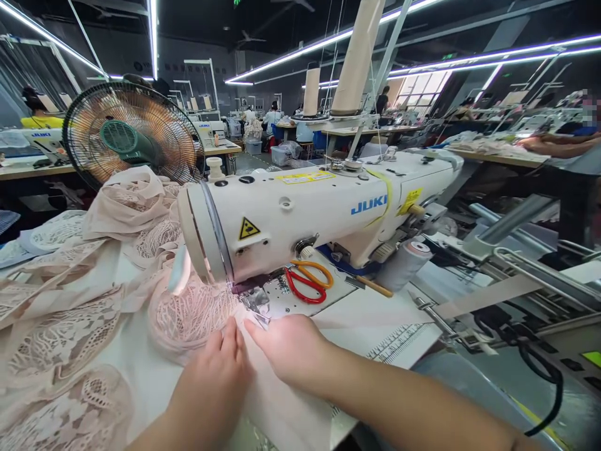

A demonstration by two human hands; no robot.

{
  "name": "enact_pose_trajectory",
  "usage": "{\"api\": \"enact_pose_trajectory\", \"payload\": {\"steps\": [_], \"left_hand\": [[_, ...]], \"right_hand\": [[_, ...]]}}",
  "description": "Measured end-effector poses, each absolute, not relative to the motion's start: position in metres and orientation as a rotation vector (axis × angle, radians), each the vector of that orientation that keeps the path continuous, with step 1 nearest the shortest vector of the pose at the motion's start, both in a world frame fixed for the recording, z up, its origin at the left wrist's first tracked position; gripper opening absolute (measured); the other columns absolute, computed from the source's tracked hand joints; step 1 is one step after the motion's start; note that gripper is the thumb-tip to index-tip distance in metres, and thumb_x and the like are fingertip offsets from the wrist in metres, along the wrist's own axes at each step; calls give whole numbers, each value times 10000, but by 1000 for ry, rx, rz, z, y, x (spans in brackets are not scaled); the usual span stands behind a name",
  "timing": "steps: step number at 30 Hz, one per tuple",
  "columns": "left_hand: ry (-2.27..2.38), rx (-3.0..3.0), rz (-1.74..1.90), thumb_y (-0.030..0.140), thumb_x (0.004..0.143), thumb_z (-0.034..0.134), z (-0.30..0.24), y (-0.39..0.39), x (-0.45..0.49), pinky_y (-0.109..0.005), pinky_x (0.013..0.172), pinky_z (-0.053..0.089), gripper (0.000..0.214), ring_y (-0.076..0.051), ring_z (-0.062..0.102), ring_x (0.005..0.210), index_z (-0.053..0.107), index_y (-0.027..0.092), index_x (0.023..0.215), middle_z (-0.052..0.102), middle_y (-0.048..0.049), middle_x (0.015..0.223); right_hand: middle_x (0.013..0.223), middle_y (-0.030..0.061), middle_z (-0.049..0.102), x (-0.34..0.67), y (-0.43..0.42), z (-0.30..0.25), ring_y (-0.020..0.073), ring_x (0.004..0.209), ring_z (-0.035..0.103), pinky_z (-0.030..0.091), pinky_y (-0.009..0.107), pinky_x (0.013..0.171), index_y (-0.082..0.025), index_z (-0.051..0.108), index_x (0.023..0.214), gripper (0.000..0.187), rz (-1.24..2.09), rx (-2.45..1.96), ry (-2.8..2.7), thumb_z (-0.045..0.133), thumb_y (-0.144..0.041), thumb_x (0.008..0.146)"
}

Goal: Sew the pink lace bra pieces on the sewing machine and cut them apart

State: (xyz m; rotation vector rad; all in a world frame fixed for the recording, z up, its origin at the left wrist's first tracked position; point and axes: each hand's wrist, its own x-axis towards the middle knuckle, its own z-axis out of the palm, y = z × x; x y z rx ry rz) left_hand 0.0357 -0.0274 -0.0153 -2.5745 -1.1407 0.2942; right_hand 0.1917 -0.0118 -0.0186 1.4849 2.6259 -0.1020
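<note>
A white sewing machine point(277, 216) stands in front of me, its lamp lighting the needle area. Pale pink lace fabric point(197, 307) lies under and left of the presser foot point(256, 299). My left hand point(213, 376) is closed, its fingertips together on the fabric just before the foot. Close beside it, my right hand point(291, 347) is also closed on the fabric, fingertips near the metal guide; its curled fingers are partly hidden. Plain pale cloth point(277, 407) runs down between both hands toward me.
Red-and-orange-handled scissors point(307, 282) lie on the machine bed near a wooden-handled tool point(373, 286) and a thread cone point(406, 263). Lace pieces point(61, 326) cover the left side. A fan point(131, 134) stands behind. At right, a pale strip point(488, 297) passes through a metal rack.
</note>
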Motion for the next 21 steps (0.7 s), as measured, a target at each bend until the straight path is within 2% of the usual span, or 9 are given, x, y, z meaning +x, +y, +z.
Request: {"api": "enact_pose_trajectory", "payload": {"steps": [6,11,16,21], "left_hand": [[-1042,-2477,78,320,854,491,-24,-22,29,-388,790,570,455,-323,663,983,647,26,1164,613,-224,1216],[-1066,-2538,81,402,805,569,-21,-14,25,-429,813,566,560,-368,640,1022,628,-13,1176,564,-259,1257],[-1241,-2611,295,430,846,496,-10,-5,26,-493,910,511,625,-396,559,1143,533,-14,1284,454,-260,1371],[-1358,-2672,405,428,865,440,-6,10,18,-496,999,442,645,-396,465,1248,464,-3,1345,393,-239,1432]], "right_hand": [[771,56,703,194,-14,-16,227,636,665,424,282,435,-154,427,1339,654,-117,1443,2590,623,-150,715],[739,55,696,195,-12,-26,207,602,647,397,263,441,-179,427,1338,649,-93,1498,2617,640,-178,724],[702,58,678,196,-11,-27,201,590,638,381,252,442,-164,414,1356,665,-79,1508,2625,633,-177,728],[706,54,679,194,-11,-17,220,586,640,350,272,414,-151,396,1374,697,-176,1488,2550,615,-155,713]]}}
